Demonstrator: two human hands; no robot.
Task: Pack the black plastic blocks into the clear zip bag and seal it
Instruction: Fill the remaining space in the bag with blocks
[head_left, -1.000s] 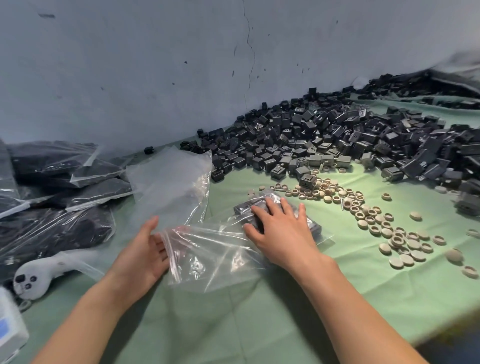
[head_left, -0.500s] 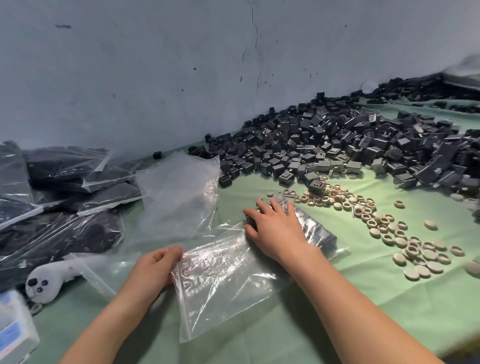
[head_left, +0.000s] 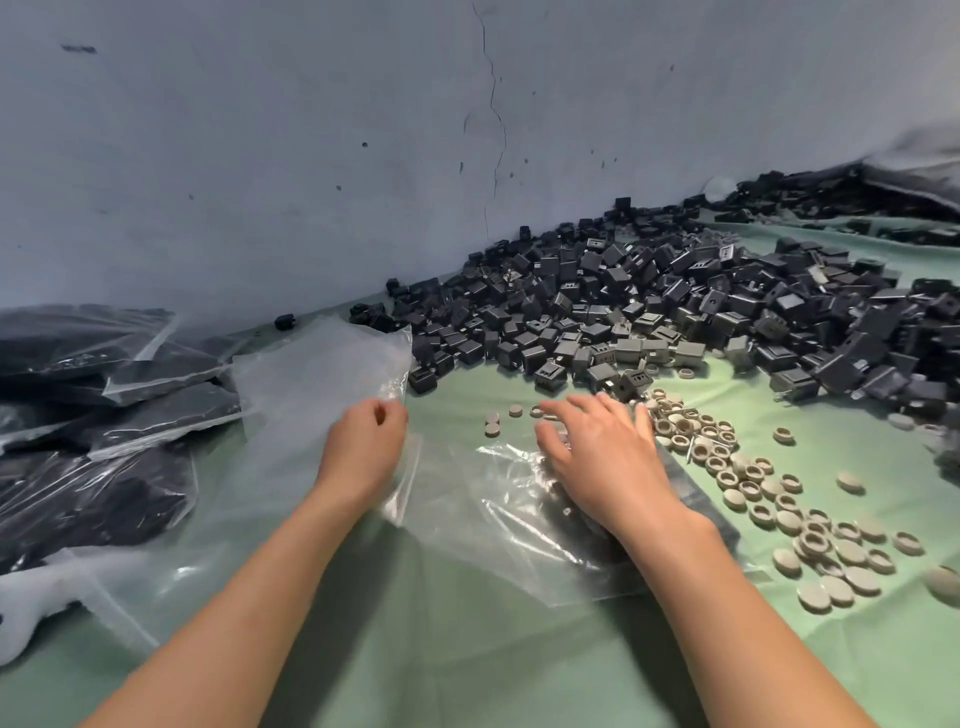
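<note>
The clear zip bag (head_left: 483, 525) lies crosswise, mouth leftward, pinched by our left hand (head_left: 363, 447); our right hand (head_left: 602, 460) presses flat on its filled end.

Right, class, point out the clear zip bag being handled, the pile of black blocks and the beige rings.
clear zip bag (head_left: 467, 525): head view, bare film near its mouth.
black blocks (head_left: 649, 301): head view, middle of the pile.
beige rings (head_left: 748, 474): head view, a ring mid-cluster.
</note>
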